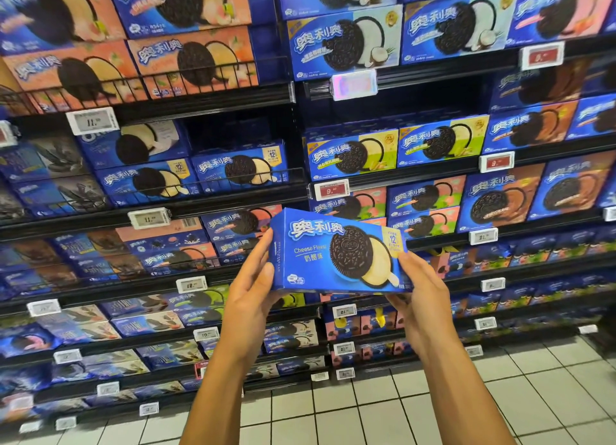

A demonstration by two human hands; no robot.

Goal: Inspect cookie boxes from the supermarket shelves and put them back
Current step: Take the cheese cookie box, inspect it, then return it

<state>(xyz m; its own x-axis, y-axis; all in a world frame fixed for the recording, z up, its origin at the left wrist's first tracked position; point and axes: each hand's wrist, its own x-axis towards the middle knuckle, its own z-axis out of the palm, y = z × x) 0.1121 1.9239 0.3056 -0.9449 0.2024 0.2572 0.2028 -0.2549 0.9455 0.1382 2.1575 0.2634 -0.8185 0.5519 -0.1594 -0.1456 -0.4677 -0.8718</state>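
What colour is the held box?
Blue box, with a black-and-cream cookie picture; head view.

Head-worn view, close, facing shelves (pixel 213 211).

Held blue cookie box (pixel 336 251): "Cheese Flavor", Chinese brand characters, "OREO" embossed on the pictured biscuit, "12" in a yellow corner badge. Shelf price tags: "11." (pixel 92 121), "9.90" on red (pixel 331 190), "12." (pixel 191 285), "21." (pixel 344 311).

We cannot see the back of the cookie box (pixel 336 254), nor our fingers behind it. Boxes at the top left (pixel 60 8) blur, and the lower price tags (pixel 66 356) stay unreadable.
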